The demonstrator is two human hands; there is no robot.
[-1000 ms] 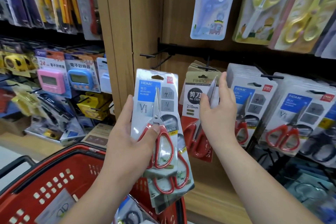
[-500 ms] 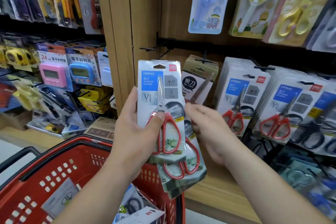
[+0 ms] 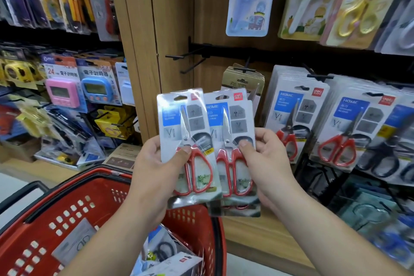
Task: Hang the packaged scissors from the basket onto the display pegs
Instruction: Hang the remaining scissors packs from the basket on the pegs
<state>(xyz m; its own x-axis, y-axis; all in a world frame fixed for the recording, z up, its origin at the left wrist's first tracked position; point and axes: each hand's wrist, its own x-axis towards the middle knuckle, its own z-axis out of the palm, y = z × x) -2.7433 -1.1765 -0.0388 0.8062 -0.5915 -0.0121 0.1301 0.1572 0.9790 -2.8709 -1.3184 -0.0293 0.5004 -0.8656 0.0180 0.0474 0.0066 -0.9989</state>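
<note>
Head view: I note the stack is now split, my left hand [image 3: 156, 170] pinching one scissors pack [image 3: 177, 119], my right hand [image 3: 266, 163] gripping a second pack [image 3: 235, 123] just beside it, both above the basket [image 3: 107, 169] and below the bare peg [image 3: 177, 56], ready for hanging.

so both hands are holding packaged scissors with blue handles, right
Not quite. The head view shows the left hand and the right hand both holding packaged scissors, but the handles are red, not blue.
</note>
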